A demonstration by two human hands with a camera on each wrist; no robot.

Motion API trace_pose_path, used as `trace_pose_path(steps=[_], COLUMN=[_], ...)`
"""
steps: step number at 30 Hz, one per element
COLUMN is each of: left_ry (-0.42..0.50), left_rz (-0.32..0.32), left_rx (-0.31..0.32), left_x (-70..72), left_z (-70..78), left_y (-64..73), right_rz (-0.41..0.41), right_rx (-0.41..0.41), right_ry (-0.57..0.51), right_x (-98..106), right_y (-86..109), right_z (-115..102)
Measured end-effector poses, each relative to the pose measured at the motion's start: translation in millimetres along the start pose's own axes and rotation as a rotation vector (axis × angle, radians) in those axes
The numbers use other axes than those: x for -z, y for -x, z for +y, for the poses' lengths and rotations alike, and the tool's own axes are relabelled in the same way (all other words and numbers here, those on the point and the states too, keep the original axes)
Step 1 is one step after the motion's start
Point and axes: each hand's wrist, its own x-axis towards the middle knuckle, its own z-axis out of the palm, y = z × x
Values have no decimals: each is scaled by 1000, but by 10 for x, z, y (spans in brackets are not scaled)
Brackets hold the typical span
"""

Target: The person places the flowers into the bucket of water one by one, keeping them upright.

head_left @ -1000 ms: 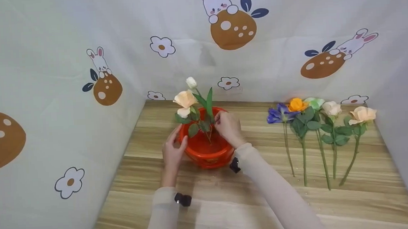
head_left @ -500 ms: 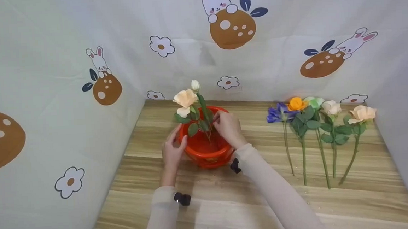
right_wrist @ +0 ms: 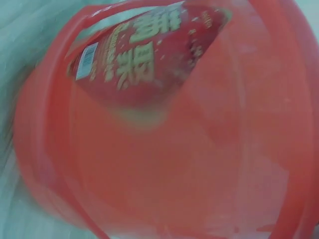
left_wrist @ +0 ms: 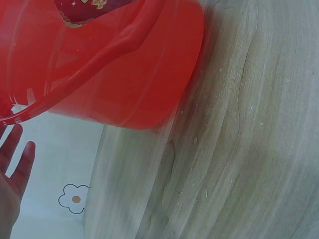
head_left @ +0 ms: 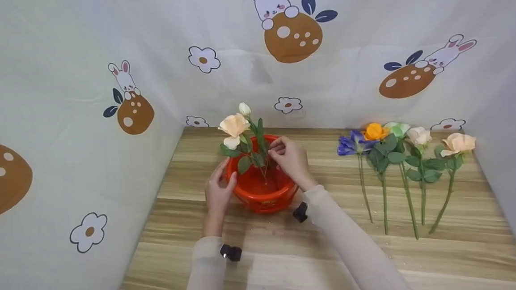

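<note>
A red plastic bucket (head_left: pixel 263 194) stands upright on the table. Inside it lean a peach rose (head_left: pixel 234 125) with leafy stem and a white tulip (head_left: pixel 244 109) with long green leaves. My left hand (head_left: pixel 218 192) rests at the bucket's left side, fingers along the rim and thumb apart; in the left wrist view its spread fingers (left_wrist: pixel 21 167) are beside the bucket handle (left_wrist: pixel 89 67). My right hand (head_left: pixel 291 158) is over the right rim, fingers loosely bent, tips close to the tulip's leaves. The right wrist view holds only the bucket's labelled side (right_wrist: pixel 149 164), blurred.
On the right of the wooden table (head_left: pixel 283 269) several flowers lie in a row: a purple flower (head_left: pixel 354 143), an orange rose (head_left: pixel 376 132), a pale green flower (head_left: pixel 398 129), a cream rose (head_left: pixel 419 136) and another peach rose (head_left: pixel 458 144). A printed curtain (head_left: pixel 348 76) closes off the back.
The tulip's head swung right and lower, then slightly back left, and its leaves turned. My right hand has shifted a little right, its fingers loosening. The left hand stays put.
</note>
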Motion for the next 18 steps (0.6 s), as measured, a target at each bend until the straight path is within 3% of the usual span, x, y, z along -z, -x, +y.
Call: trace_pose_path(steps=[11,18], left_ry=[27,44], left_rz=[-21,-30], left_rx=[26,57], left_x=[-20,-9], left_z=[-20,-17], left_y=[4,8], right_rz=[9,5], right_rx=[-100,-127], right_ry=[-495,-589], right_x=[136,306], right_y=[42,106], right_z=[-12,1])
